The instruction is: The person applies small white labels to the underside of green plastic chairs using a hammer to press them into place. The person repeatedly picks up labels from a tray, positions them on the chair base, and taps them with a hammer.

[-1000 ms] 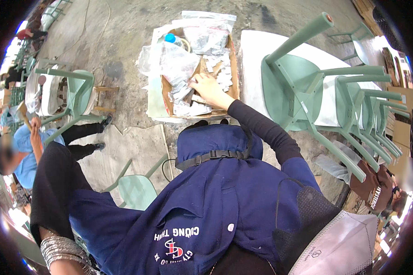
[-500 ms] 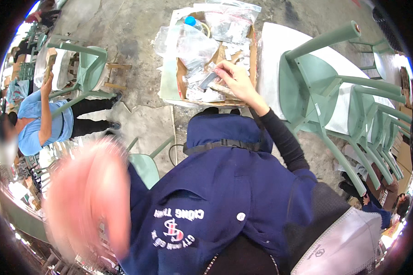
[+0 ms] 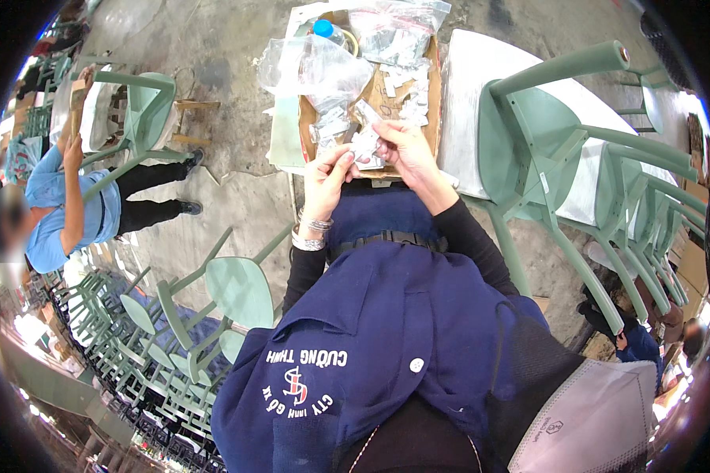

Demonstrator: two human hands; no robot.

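Both my hands are over a shallow cardboard box (image 3: 303,118) in front of my waist. Between my fingertips is a small white crumpled piece (image 3: 364,143), perhaps paper or thin plastic. My left hand (image 3: 326,185), with bracelets on its wrist, pinches its near left side, thumb against fingers. My right hand (image 3: 410,150) is closed on its right side, fingers curled. Small white pieces (image 3: 414,106) lie scattered in the box, and a clear plastic bag (image 3: 323,75) lies over its left part. The fingers partly hide the held piece.
A filled zip bag (image 3: 394,35), a blue-capped bottle (image 3: 323,29) and a tape roll (image 3: 351,43) lie at the box's far end. Upturned green chairs (image 3: 528,150) rest on a white-covered surface at right. More chairs (image 3: 241,292) stand left, near a person (image 3: 71,205) in blue.
My left hand, blurred and raised at the lower left before, has come down to the box beside my right hand. The right hand has shifted slightly nearer and now shares the white piece.
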